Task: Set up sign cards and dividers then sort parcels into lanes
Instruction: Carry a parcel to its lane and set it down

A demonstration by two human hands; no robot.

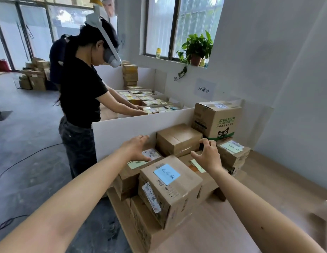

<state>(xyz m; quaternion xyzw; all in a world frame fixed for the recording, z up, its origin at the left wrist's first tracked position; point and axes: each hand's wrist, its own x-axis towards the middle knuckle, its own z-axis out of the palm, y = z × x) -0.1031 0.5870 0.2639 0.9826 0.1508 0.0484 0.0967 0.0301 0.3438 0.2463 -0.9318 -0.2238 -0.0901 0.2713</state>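
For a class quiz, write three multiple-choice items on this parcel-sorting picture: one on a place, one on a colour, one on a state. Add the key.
1. Where does the plant stand? A on the floor; B on the windowsill; C on a chair.
2. What colour is the note on the nearest box? A red; B black; C blue.
3. How are the left hand and right hand? A spread, holding nothing; B each holding a pen; C clasped together.
Key: 1 B, its pot sits on the sill under the window; 2 C, the note is pale blue; 3 A, the fingers are apart with nothing in them.
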